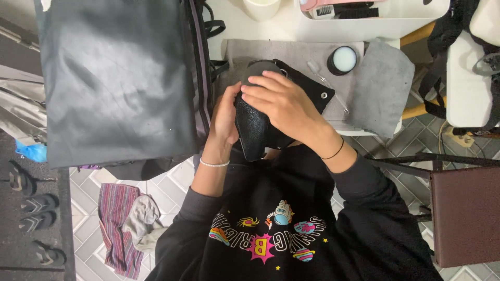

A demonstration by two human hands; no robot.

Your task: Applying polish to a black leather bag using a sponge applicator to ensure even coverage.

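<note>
A small black pebbled-leather bag (253,132) is held upright above my lap, its flap with a metal eyelet (323,96) lying on the grey cloth behind. My left hand (225,117) grips the bag's left side, fingers curled around it. My right hand (281,104) lies flat over the top and front of the bag, fingers pointing left. Whether something small sits under the right palm is hidden.
A grey cloth (383,83) covers the white table edge, with an open round tin of white cream (343,59) and a thin clear tool (325,80) on it. A large black bag (117,78) hangs at left. A brown stool (465,213) stands at right; striped fabric (117,221) lies on the tiled floor.
</note>
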